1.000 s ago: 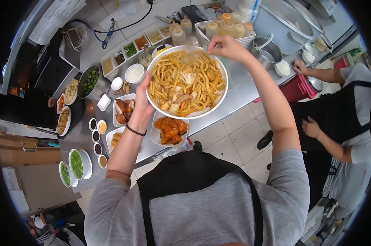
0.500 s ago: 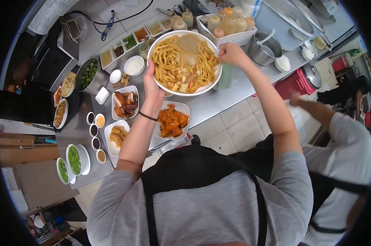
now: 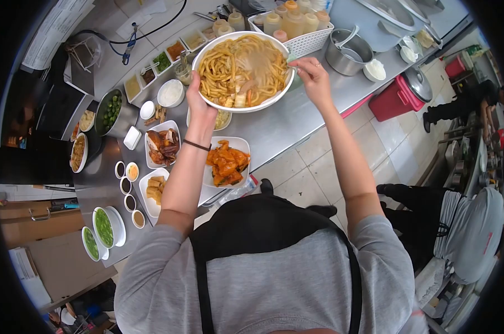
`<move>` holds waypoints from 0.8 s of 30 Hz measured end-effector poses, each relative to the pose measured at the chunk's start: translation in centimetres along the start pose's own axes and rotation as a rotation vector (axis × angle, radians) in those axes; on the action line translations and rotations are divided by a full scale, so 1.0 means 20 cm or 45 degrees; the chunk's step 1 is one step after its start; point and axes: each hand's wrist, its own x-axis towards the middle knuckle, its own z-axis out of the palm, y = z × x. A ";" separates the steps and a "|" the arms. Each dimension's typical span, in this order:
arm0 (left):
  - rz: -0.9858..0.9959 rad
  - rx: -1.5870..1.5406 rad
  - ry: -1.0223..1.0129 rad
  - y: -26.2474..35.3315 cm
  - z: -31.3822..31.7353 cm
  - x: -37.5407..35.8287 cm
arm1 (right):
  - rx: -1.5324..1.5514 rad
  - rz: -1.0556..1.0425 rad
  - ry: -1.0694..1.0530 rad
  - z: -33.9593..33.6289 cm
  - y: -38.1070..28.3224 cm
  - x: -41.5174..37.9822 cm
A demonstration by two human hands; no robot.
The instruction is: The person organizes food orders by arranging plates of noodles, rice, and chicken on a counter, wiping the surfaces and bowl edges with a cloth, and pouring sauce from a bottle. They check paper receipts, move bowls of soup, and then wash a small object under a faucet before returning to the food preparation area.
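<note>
A white bowl of thick brown noodles is held up over the counter's front edge, and a hazy patch partly veils the noodles. My left hand grips the bowl's left side, thumb up along the rim. My right hand is closed in a pinch right at the bowl's right rim. Something pale green shows by those fingertips, but I cannot tell what they hold. Below the bowl are a square dish of orange saucy food, a dish of roast meat pieces and a partly hidden bowl.
Sauce bottles fill a white basket behind the bowl, beside a steel pot. Condiment tubs line the back. Green soup bowls and small sauce cups stand left. A co-worker bends at the right.
My right hand has gone from a fist to a fingertip pinch at the rim. The co-worker at my right has moved away, farther back. The whole view has shifted slightly.
</note>
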 end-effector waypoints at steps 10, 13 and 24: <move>0.053 -0.074 0.032 -0.19 0.13 0.09 | -0.038 0.080 0.491 0.20 -0.20 -0.26; 0.058 -0.089 0.056 -0.25 0.14 0.10 | 0.113 0.155 0.373 0.30 -0.31 -0.33; 0.134 -0.007 0.131 0.13 -0.04 0.00 | -0.424 0.620 0.438 -0.40 0.52 -0.39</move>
